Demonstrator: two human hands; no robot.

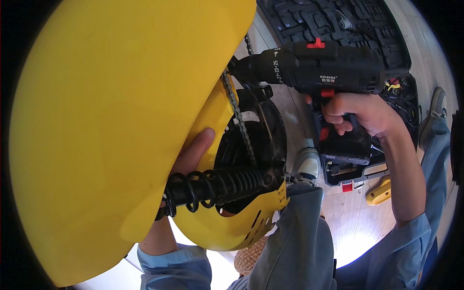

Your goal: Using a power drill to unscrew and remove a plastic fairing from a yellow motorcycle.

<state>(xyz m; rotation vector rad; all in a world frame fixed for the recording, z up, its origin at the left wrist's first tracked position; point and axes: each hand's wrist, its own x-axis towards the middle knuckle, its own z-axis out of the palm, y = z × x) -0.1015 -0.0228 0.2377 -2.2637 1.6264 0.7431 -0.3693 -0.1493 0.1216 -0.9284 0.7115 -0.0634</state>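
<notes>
Wooden floor [350,227] below; right hand [360,113] grips black drill [319,65].

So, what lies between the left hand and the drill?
In the head view, a drive chain and a black wheel lie between the left hand and the black drill, held by the right hand.

**Drill at two o'clock, fairing at nine**

The scooter fairing [111,130] fills the nine o'clock side. The coil spring [217,186] lies at six, below the chain [239,121]. The cordless drill [319,67] sits at two, its nose toward the chain. Behind it, at one, lies the open tool case [338,21].
</notes>
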